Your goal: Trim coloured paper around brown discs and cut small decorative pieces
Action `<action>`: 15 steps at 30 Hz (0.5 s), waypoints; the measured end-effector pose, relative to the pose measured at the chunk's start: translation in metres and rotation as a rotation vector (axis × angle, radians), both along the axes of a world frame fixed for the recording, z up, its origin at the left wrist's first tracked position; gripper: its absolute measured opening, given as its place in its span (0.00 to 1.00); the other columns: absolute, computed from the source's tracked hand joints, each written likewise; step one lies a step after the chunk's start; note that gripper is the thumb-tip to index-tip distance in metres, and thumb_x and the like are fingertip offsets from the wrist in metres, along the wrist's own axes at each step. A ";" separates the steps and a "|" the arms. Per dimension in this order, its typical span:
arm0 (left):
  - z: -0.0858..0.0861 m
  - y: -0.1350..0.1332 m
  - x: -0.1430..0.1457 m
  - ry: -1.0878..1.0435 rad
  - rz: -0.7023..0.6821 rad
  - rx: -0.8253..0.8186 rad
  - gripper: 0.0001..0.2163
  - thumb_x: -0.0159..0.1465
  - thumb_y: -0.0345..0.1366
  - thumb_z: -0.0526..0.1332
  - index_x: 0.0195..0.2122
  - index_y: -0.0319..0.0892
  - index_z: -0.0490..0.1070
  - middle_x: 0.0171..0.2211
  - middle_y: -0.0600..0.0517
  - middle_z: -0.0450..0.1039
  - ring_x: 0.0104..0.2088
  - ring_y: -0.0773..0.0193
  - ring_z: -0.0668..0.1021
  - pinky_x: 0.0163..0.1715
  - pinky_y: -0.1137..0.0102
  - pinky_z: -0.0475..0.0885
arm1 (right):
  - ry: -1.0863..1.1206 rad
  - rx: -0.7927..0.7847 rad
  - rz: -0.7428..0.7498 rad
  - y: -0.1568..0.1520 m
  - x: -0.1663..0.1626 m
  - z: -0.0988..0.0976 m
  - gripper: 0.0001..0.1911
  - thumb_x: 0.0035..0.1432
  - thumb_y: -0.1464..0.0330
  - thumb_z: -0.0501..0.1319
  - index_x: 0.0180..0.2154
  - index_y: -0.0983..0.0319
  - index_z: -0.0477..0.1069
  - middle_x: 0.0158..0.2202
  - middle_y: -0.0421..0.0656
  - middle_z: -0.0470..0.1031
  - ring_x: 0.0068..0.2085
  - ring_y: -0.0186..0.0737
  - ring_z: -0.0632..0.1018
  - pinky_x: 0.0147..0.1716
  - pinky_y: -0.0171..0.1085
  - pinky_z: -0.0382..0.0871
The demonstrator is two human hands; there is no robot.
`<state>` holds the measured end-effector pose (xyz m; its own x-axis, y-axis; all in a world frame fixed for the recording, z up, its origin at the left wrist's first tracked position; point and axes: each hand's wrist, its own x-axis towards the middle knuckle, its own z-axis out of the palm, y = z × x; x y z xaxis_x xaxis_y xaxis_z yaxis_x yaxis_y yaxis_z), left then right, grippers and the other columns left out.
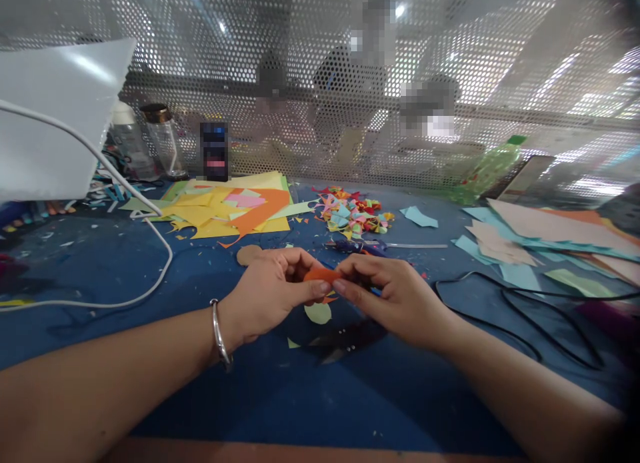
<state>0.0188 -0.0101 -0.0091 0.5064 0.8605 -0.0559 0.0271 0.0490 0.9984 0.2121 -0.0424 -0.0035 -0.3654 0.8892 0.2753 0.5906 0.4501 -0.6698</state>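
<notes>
Between my two hands, a small piece of orange paper (321, 274) is pinched in front of me, above the blue table. My left hand (273, 286), with a silver bangle at the wrist, grips its left side between thumb and fingers. The right side is pinched by the thumb and fingertips of my right hand (387, 296). Below them lie a pale green paper circle (319, 312) and dark-handled scissors (345, 340), blurred and partly in shadow. A tan round disc (249, 254) rests just behind my left hand.
Behind the hands are a heap of small colourful folded paper pieces (353, 213) and yellow sheets (240, 223). Cut papers (550, 243) and a black cable (505, 293) lie right, a white cable (167, 250) left. A phone (214, 151) and a green bottle (493, 166) stand before the perforated panel (300, 36).
</notes>
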 end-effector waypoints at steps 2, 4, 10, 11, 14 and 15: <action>0.000 0.000 0.000 -0.013 -0.011 0.005 0.06 0.56 0.32 0.69 0.30 0.37 0.73 0.24 0.55 0.75 0.25 0.72 0.74 0.29 0.75 0.69 | 0.016 -0.033 0.006 -0.001 0.000 0.001 0.11 0.64 0.64 0.57 0.30 0.61 0.71 0.23 0.37 0.69 0.22 0.30 0.68 0.20 0.30 0.61; 0.000 -0.001 0.000 -0.018 -0.017 0.010 0.06 0.56 0.32 0.69 0.30 0.37 0.73 0.23 0.55 0.74 0.24 0.72 0.74 0.29 0.75 0.69 | 0.022 -0.059 0.011 -0.001 0.000 0.001 0.11 0.64 0.64 0.57 0.31 0.62 0.71 0.24 0.37 0.69 0.22 0.30 0.69 0.20 0.30 0.62; 0.004 0.000 -0.002 0.046 -0.038 0.045 0.08 0.55 0.34 0.69 0.31 0.37 0.72 0.23 0.55 0.73 0.24 0.71 0.73 0.27 0.74 0.68 | 0.032 -0.086 0.040 0.000 0.002 0.000 0.11 0.65 0.65 0.57 0.31 0.62 0.71 0.24 0.36 0.67 0.21 0.29 0.68 0.20 0.30 0.62; 0.004 0.001 -0.003 0.062 -0.054 0.067 0.08 0.55 0.34 0.69 0.31 0.37 0.72 0.23 0.55 0.73 0.24 0.71 0.72 0.27 0.75 0.67 | 0.028 -0.087 0.047 0.000 0.002 0.000 0.11 0.65 0.65 0.56 0.31 0.62 0.70 0.24 0.36 0.67 0.22 0.29 0.68 0.21 0.30 0.62; 0.001 0.003 -0.004 0.098 -0.104 0.133 0.07 0.54 0.32 0.68 0.32 0.37 0.72 0.24 0.56 0.70 0.25 0.72 0.70 0.26 0.75 0.64 | -0.010 -0.102 0.062 0.001 0.002 0.000 0.11 0.66 0.64 0.55 0.32 0.62 0.70 0.25 0.37 0.66 0.23 0.30 0.68 0.22 0.30 0.62; 0.000 0.003 -0.004 0.111 -0.110 0.140 0.06 0.54 0.30 0.67 0.32 0.37 0.72 0.24 0.57 0.69 0.25 0.72 0.69 0.26 0.75 0.64 | -0.027 -0.105 0.063 0.002 0.002 -0.001 0.12 0.66 0.64 0.55 0.32 0.62 0.70 0.25 0.37 0.66 0.23 0.30 0.67 0.22 0.30 0.62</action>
